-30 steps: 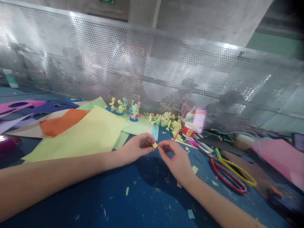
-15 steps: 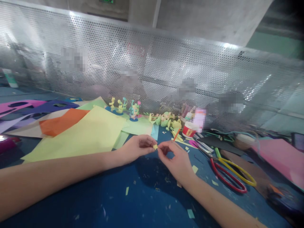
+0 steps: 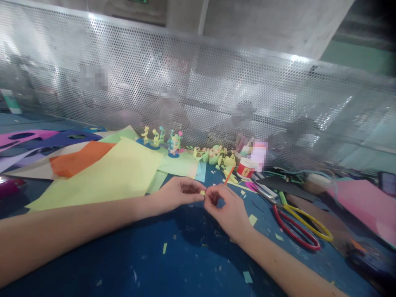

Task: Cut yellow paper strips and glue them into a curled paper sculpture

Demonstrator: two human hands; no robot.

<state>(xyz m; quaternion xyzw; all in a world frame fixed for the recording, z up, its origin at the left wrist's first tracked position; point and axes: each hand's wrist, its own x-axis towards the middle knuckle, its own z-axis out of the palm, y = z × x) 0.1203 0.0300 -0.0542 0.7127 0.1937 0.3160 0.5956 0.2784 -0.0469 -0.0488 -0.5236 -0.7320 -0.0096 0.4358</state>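
My left hand is closed in a pinch, thumb against index finger, on a small yellow paper piece held above the blue table. The fingertips of my right hand are pinched together at the right edge of that same piece, partly covering it. A thin orange stick rises behind my right hand; I cannot tell whether the hand grips it. Large scissors with one red and one yellow handle lie to the right. A big pale yellow sheet spreads out beyond my left forearm.
Curled paper figures stand at the back, left of a pile of yellow-green paper shapes. A red and white tub is near the pile. Pink paper lies right. Paper scraps dot the table. Perforated metal screen behind.
My right fingertips have shifted slightly left and closed in on the yellow paper piece, hiding more of it. The whole view has drifted a little.
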